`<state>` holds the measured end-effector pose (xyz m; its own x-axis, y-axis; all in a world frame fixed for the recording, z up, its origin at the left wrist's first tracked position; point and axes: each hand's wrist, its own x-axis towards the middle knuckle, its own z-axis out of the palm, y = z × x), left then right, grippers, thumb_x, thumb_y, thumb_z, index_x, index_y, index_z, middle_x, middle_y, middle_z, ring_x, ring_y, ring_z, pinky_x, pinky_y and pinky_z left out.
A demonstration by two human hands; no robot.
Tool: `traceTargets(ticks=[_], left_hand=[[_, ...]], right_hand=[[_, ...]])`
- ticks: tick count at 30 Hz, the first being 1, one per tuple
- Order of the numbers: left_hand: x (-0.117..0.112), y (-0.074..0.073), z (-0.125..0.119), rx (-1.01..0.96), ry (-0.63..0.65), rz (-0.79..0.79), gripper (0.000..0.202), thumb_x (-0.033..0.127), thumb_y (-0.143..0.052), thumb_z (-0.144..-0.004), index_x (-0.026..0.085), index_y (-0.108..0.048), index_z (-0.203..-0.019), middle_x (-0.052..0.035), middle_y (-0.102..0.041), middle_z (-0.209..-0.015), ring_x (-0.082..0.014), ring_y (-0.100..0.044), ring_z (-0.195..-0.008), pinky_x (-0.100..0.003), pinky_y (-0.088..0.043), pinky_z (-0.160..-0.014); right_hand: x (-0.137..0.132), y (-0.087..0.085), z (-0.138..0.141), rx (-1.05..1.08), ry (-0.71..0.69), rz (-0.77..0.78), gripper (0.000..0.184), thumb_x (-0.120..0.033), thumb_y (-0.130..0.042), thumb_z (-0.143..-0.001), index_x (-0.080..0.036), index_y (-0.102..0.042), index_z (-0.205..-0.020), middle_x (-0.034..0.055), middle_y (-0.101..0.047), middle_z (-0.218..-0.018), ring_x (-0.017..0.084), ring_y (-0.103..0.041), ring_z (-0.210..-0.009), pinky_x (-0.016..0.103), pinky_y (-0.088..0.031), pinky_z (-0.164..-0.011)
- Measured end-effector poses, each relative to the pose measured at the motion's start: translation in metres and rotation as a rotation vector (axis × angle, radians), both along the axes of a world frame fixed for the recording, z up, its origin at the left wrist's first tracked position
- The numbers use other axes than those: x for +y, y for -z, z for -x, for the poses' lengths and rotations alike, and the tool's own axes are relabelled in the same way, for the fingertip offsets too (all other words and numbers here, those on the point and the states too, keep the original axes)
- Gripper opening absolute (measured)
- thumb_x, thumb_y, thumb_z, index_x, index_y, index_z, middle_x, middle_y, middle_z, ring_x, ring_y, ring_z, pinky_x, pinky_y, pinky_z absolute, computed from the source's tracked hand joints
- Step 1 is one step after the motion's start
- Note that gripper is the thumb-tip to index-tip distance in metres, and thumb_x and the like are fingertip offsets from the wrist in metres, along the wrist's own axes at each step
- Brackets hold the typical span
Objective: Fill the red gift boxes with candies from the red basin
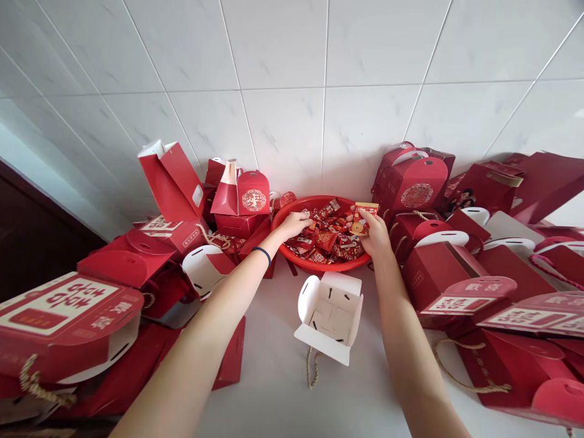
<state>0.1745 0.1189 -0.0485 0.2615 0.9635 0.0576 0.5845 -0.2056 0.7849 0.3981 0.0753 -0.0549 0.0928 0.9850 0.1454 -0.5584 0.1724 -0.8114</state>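
Observation:
A red plastic basin [292, 258] full of small red wrapped candies [326, 238] stands against the wall. At its left side my left hand [292, 225] reaches in over the candies, fingers bent together; whatever they pinch is hidden. My right hand [375, 234], above the basin's right side, grips a gold-and-red packet [360, 220] between thumb and fingers. In front of the basin, between my forearms, an open gift box [331, 313] shows its white inside with nothing in it. Its flaps are spread and a rope handle [312, 371] hangs toward me.
Red gift boxes crowd both sides: a near-left box [68, 316], an upright one [173, 182] behind it, a pile with a round emblem [417, 188] at back right, and a white-labelled box [456, 286] beside my right forearm. Behind everything rises a white tiled wall [283, 48].

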Motion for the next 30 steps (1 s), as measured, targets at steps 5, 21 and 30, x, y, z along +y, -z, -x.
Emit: traceTargets(ticks=[5,21,30], left_hand=[[-0.007,-0.012,-0.014,-0.245,0.033,0.052,0.022,0.032,-0.054,-0.088,0.018,-0.058,-0.073,-0.0008,-0.064,-0.076,-0.0148,-0.063,-0.066,-0.028,-0.051,-0.068],[0.01,-0.026,-0.049,-0.129,0.069,0.024,0.016,0.013,-0.048,-0.085,0.016,-0.062,-0.078,-0.0014,-0.067,-0.07,-0.0143,-0.063,-0.062,-0.025,-0.049,-0.063],[0.021,-0.02,-0.077,0.238,0.228,-0.097,0.016,0.015,-0.069,-0.076,0.017,-0.075,-0.091,-0.0079,-0.077,-0.102,-0.0244,-0.07,-0.095,-0.03,-0.05,-0.084]], right_hand=[[0.0,0.001,0.0,0.003,0.009,0.005,0.018,-0.027,-0.08,-0.074,-0.015,-0.069,-0.083,0.0011,-0.069,-0.064,0.013,-0.066,-0.056,0.022,-0.054,-0.052],[0.011,0.005,-0.003,0.114,0.233,0.025,0.012,-0.021,-0.074,-0.077,-0.017,-0.064,-0.081,-0.0009,-0.068,-0.064,0.012,-0.065,-0.053,0.021,-0.054,-0.051],[0.019,0.008,-0.007,0.166,0.373,0.046,0.012,-0.016,-0.069,-0.072,-0.019,-0.062,-0.081,-0.004,-0.067,-0.065,0.011,-0.064,-0.054,0.021,-0.055,-0.053]])
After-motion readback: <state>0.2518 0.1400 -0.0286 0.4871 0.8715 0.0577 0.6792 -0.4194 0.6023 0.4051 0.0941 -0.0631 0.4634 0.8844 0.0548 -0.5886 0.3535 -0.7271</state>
